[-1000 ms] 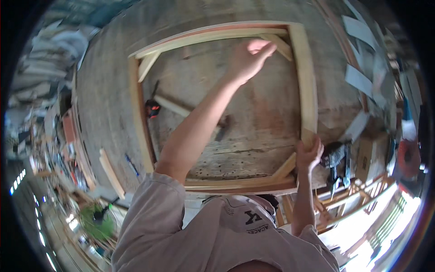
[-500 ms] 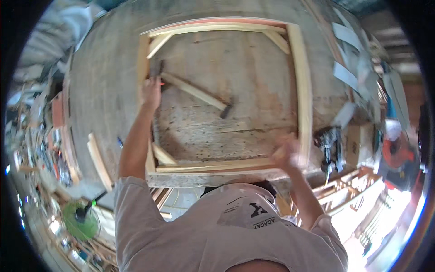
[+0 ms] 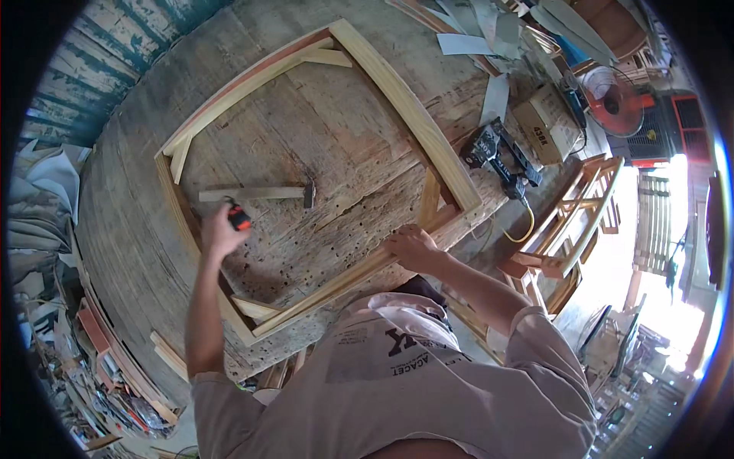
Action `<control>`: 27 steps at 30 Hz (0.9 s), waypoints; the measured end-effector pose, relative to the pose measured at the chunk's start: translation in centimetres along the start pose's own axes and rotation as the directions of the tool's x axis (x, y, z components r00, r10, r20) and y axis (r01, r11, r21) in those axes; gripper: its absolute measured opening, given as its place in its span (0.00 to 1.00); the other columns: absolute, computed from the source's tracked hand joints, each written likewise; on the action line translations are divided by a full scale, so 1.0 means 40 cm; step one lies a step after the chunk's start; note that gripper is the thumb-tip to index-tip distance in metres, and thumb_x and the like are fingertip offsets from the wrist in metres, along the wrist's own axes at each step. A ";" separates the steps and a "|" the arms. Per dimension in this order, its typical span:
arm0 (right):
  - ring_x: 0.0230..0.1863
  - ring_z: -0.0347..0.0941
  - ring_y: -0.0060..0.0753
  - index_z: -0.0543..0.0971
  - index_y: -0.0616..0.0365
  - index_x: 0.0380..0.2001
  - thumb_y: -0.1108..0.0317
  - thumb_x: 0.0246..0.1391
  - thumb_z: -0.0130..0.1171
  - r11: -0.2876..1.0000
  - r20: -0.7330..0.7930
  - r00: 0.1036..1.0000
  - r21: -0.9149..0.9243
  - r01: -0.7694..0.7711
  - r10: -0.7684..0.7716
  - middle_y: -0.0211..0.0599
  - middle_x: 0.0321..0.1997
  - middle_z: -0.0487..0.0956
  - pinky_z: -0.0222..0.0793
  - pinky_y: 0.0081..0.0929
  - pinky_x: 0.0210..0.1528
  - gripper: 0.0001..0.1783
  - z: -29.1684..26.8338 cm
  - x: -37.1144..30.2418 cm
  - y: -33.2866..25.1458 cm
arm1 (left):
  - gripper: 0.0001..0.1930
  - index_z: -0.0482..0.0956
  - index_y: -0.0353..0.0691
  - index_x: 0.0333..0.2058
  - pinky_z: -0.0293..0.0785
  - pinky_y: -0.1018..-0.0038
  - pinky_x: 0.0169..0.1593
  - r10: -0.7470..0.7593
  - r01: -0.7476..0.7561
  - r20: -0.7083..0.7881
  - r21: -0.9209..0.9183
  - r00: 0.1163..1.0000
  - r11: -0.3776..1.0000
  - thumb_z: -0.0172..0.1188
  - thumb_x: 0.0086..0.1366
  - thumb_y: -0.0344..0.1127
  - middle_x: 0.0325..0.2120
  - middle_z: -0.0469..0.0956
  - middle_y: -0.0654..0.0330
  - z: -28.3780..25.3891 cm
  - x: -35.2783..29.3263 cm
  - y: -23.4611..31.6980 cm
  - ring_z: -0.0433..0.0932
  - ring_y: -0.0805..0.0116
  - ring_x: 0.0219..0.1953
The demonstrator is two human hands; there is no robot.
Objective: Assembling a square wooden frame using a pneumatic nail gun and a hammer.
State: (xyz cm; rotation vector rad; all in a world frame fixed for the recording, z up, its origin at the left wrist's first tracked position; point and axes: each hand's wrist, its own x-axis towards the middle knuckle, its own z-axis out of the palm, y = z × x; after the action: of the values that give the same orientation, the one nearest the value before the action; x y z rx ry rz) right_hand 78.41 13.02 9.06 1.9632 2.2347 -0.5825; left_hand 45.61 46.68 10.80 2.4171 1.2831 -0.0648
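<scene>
A square frame of pale wooden rails (image 3: 413, 115) with corner braces lies flat on a worn, pitted wooden bench (image 3: 336, 145). My left hand (image 3: 218, 229) is inside the frame near its left rail, closed around a small orange and black tool (image 3: 239, 219). Just beyond that hand, a hammer (image 3: 256, 193) with a wooden handle and dark head rests on the bench. My right hand (image 3: 409, 246) presses on the frame's near rail, close to the right corner brace (image 3: 428, 200).
A black power tool (image 3: 497, 157) with a yellow cord and a cardboard box (image 3: 544, 126) sit right of the frame. Pale wood strips (image 3: 489, 30) lie at the far right. Wooden chair frames (image 3: 573, 222) and a red fan (image 3: 619, 107) stand beyond. Loose slats (image 3: 168, 356) lie lower left.
My left hand left the frame's far corner, swung to the left side and picked up the orange and black tool. My right hand stayed on the near rail. The view turned.
</scene>
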 end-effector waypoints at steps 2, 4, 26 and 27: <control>0.51 0.74 0.37 0.79 0.49 0.37 0.62 0.45 0.61 1.000 0.035 0.999 0.004 -0.016 0.016 0.31 0.41 0.79 0.66 0.37 0.55 0.13 0.079 0.023 -0.001 | 0.34 0.75 0.41 0.46 0.74 0.57 0.48 0.053 -0.053 0.009 -0.070 0.999 0.996 0.75 0.38 0.43 0.42 0.78 0.49 0.119 -0.035 -0.018 0.78 0.47 0.45; 0.50 0.74 0.37 0.79 0.50 0.38 0.63 0.43 0.62 0.993 -0.087 0.993 0.103 -0.065 0.074 0.32 0.41 0.79 0.66 0.38 0.55 0.14 0.116 0.017 0.006 | 0.33 0.71 0.43 0.50 0.69 0.54 0.54 0.100 -0.100 0.009 -0.013 0.995 0.995 0.73 0.44 0.41 0.49 0.74 0.52 0.142 -0.060 0.071 0.72 0.49 0.52; 0.51 0.71 0.44 0.79 0.56 0.38 0.63 0.43 0.65 0.943 -0.257 0.963 0.332 0.008 0.083 0.38 0.42 0.78 0.63 0.40 0.57 0.16 0.077 -0.093 0.130 | 0.14 0.79 0.39 0.37 0.72 0.59 0.45 -0.014 -0.001 -0.082 -0.187 0.997 0.982 0.69 0.52 0.35 0.34 0.78 0.53 0.328 -0.568 0.302 0.75 0.50 0.41; 0.51 0.71 0.43 0.79 0.56 0.38 0.63 0.44 0.65 0.940 -0.239 0.969 0.342 0.018 0.069 0.38 0.43 0.78 0.64 0.41 0.56 0.16 0.079 -0.090 0.139 | 0.14 0.79 0.39 0.37 0.72 0.59 0.45 -0.042 0.024 -0.093 -0.182 0.995 0.983 0.69 0.52 0.35 0.34 0.78 0.53 0.339 -0.562 0.317 0.75 0.50 0.41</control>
State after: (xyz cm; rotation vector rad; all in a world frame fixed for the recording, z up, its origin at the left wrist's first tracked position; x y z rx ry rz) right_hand 83.86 9.04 6.15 2.3454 2.3782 -0.8120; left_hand 44.81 17.73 7.52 2.2687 1.3109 0.1546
